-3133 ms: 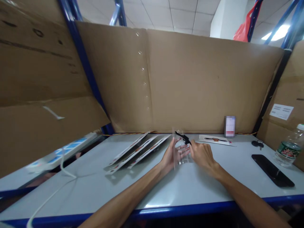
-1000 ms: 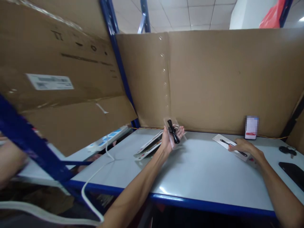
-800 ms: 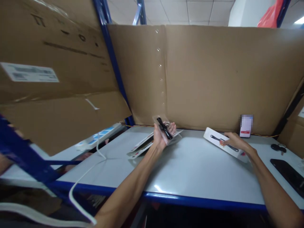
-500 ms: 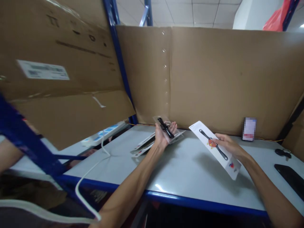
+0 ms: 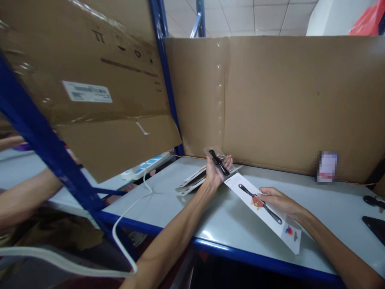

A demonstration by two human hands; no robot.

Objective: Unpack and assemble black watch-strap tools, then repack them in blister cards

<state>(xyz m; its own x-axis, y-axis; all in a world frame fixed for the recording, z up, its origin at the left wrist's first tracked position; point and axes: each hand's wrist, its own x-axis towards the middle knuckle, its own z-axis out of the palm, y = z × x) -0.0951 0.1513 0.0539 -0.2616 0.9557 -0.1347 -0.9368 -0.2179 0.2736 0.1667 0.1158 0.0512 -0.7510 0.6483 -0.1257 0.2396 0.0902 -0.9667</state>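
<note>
My left hand (image 5: 212, 173) is palm up, fingers curled round a clear plastic blister (image 5: 207, 151). A black spokeshave (image 5: 223, 169) lies inside the blister. In my right hand (image 5: 281, 202) is a white backing card (image 5: 272, 229), tilted and pinched along its right edge. A spokeshave with black handles and an orange-red middle is printed on it. The card's upper left corner overlaps or meets the blister's lower end; whether they touch I cannot tell. Several more packaged cards (image 5: 192, 185) lie on the grey tabletop (image 5: 162, 182) behind my left wrist.
Cardboard sheets (image 5: 270, 100) wall the back and left. A blue post (image 5: 51, 140) stands at left, with a white cable (image 5: 120, 224) hanging near my left forearm. A power strip (image 5: 147, 165), a phone (image 5: 327, 166) and keys (image 5: 373, 201) are around. Another person's arm (image 5: 30, 196) shows far left.
My right hand has brought the card leftward and lower in view, up to the blister in my left hand. The view has turned slightly left, and another person's arm shows more.
</note>
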